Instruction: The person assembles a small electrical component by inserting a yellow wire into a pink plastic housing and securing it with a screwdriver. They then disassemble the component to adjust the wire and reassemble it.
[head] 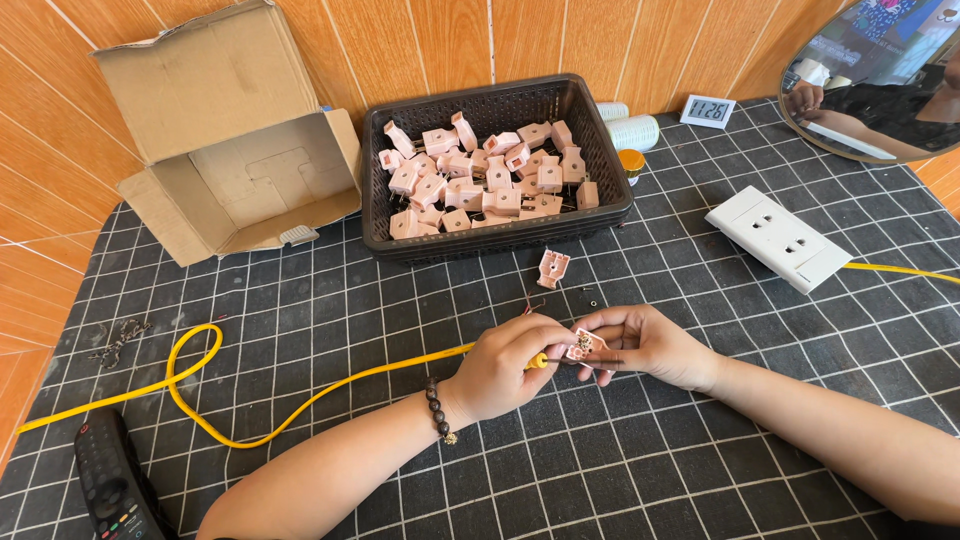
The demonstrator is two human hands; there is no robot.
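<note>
Bare forearms, no sleeves; dark beaded bracelet (438, 409) with small gold charm on left wrist; right wrist bare.

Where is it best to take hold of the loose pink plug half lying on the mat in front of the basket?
Pinch the pink plug half across its narrow lower part, coming from above. It lies flat on the mat, apart from the basket, with free space on both sides.

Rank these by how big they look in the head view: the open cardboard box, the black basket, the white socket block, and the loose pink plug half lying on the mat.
1. cardboard box
2. black basket, close behind the box
3. white socket block
4. loose pink plug half
</note>
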